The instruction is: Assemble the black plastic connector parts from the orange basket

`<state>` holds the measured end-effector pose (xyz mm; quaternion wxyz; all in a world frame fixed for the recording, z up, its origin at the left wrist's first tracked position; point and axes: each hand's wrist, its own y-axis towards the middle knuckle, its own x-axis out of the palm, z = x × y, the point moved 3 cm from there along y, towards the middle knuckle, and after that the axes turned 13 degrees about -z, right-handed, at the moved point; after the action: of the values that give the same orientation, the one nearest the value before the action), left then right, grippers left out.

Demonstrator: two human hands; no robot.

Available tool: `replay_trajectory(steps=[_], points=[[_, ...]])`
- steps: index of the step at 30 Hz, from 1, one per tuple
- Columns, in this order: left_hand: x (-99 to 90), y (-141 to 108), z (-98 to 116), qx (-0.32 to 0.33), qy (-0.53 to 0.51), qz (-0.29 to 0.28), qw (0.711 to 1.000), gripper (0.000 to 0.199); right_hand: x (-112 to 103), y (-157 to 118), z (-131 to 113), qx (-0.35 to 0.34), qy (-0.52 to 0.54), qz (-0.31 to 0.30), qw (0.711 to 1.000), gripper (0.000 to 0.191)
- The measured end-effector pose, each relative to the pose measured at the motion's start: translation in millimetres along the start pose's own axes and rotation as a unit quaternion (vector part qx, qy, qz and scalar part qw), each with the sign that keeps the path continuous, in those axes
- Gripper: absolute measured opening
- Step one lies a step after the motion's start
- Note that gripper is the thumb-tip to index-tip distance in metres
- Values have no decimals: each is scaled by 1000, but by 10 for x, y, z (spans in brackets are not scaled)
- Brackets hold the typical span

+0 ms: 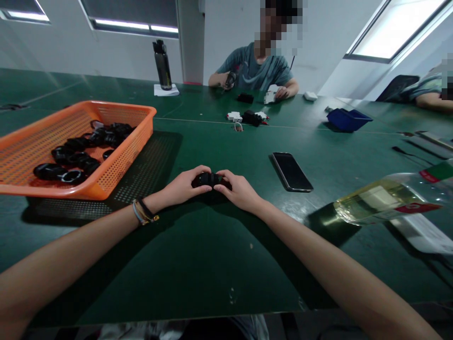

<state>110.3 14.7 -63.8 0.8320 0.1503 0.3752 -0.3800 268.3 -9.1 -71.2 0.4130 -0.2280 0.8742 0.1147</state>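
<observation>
A small black, ribbed, roughly cylindrical part [208, 179] is held between my two hands, just above the green table [212, 264]. My left hand [187, 183] grips its left end between thumb and fingers. On the other end, the thumb and fingers of my right hand [238, 189] are closed, and the two hands nearly meet at the part's middle. Fingers cover both ends of it. To the left stands an orange plastic basket [95, 189], with several similar black parts [79, 156] lying in a loose heap inside.
A phone [292, 171] lies right of my hands; beyond it stands a large bottle of yellowish liquid [382, 196]. Farther back are a blue tray [347, 119], small black and white parts [251, 118] and a dark bottle [163, 66]. A person [253, 71] sits opposite, holding parts.
</observation>
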Motion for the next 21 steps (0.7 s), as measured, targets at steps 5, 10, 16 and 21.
replay_trajectory(steps=[5,10,16,21], points=[[-1,-3,4,2,-1,0,1000,35,4,-2,8,4,-1,-2,1000,26],[2,3,-3,-1,0,0,1000,35,13,5,28,0,-7,12,1000,24],[-3,0,4,-3,-7,5,1000,36,-3,-38,-3,-53,22,21,998,33],[-16,-9,17,1,-19,5,1000,37,1,-47,-7,-60,39,7,997,36]])
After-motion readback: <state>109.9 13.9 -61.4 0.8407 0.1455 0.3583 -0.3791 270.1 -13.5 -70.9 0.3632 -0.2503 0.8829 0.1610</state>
